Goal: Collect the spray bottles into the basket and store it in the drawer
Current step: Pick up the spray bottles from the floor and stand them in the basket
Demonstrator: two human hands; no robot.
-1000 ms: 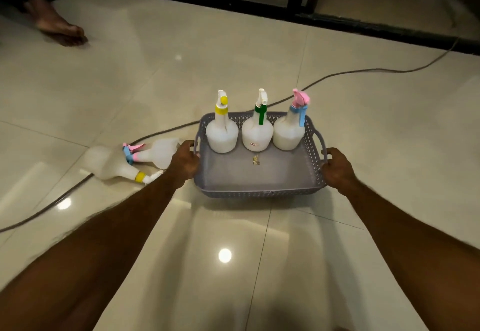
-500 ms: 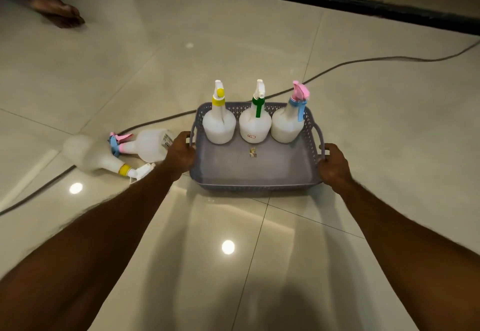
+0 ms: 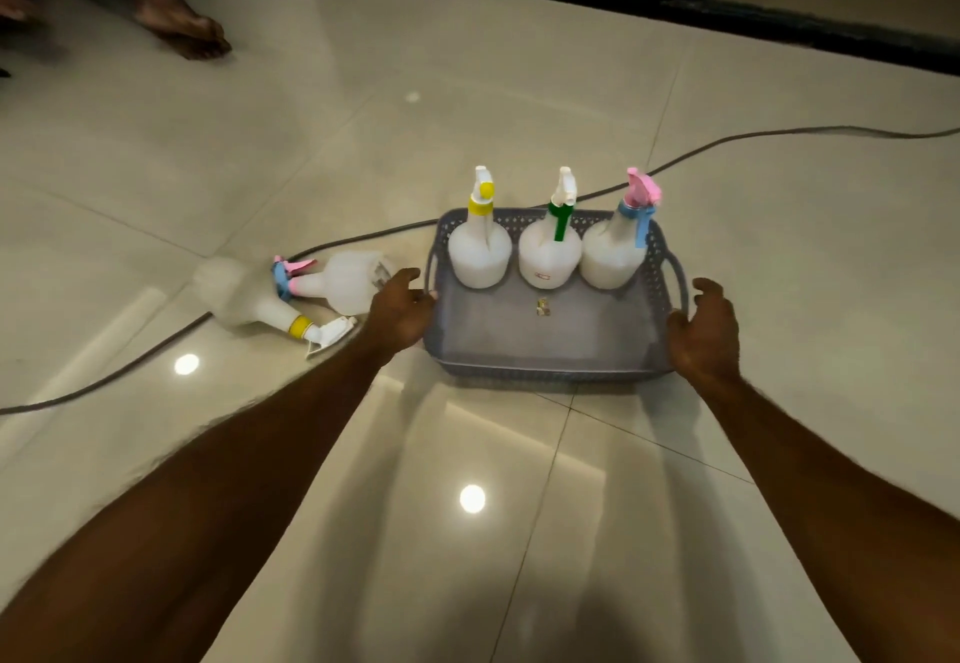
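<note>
A grey perforated basket (image 3: 545, 374) rests on the tiled floor. Three white spray bottles stand upright along its far wall: a yellow-collared one (image 3: 479, 257), a green-triggered one (image 3: 549, 259) and a pink-and-blue-headed one (image 3: 610, 257). Left of the basket, two more bottles lie on the floor: a pink-and-blue-headed one (image 3: 345, 283) and a yellow-collared one (image 3: 234, 293). My left hand (image 3: 397, 314) is loose at the basket's left handle, thumb lifted, fingertips touching it. My right hand (image 3: 706, 335) sits just outside the right handle with fingers spread, holding nothing.
A dark cable (image 3: 727, 142) runs across the floor behind the basket and past the lying bottles. Another person's bare foot (image 3: 176, 20) is at the far left. A dark door frame (image 3: 779, 12) lines the back. A small scrap (image 3: 543, 307) lies on the basket floor.
Both hands gripped the basket handles before; now their fingers have loosened, the right hand has come off its handle, and the basket sits on the floor.
</note>
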